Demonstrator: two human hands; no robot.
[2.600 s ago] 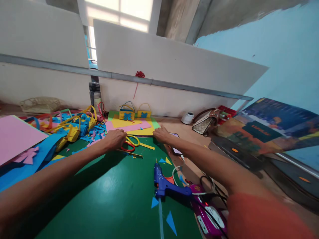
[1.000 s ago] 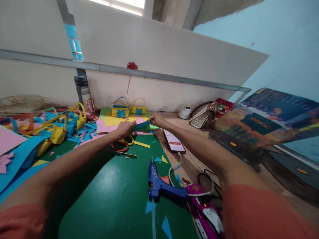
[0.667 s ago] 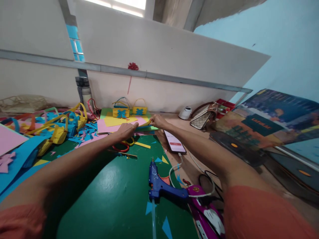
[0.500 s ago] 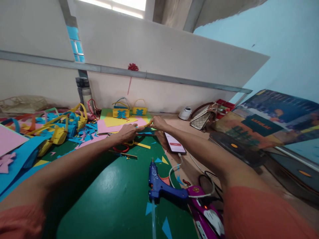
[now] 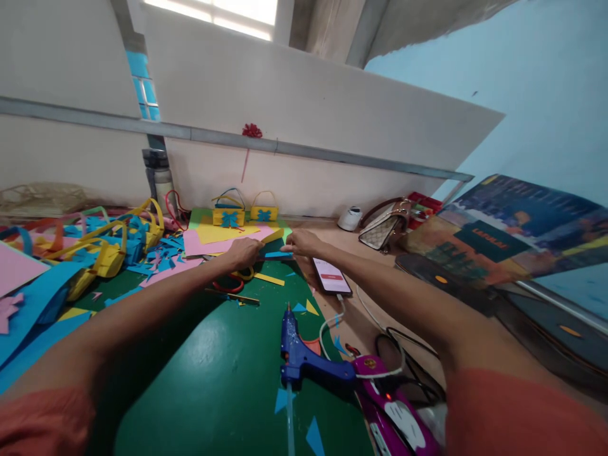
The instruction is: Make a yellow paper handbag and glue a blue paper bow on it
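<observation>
At the far edge of the green board my left hand (image 5: 246,252) is closed on a yellow paper strip (image 5: 272,237), which sticks out from its fingers up and to the right. My right hand (image 5: 303,244) is just right of the strip's end, fingers bent and drawn together; whatever they may pinch is too small to make out. Below the hands lies a blue paper strip (image 5: 278,254). Scissors (image 5: 228,283) with red and yellow handles rest under my left forearm, partly hidden. Beside them is a loose yellow strip (image 5: 270,278).
A blue glue gun (image 5: 297,361) lies in front, by a purple power strip (image 5: 394,405). A phone (image 5: 331,276) charges at the right. Small yellow paper bags (image 5: 228,216) stand at the back. Paper scraps and more bags (image 5: 107,256) pile up left. A purse (image 5: 380,228) sits back right.
My right hand has come off the yellow strip, which both hands held before. The strip now tilts up from my left hand. The view has shifted slightly.
</observation>
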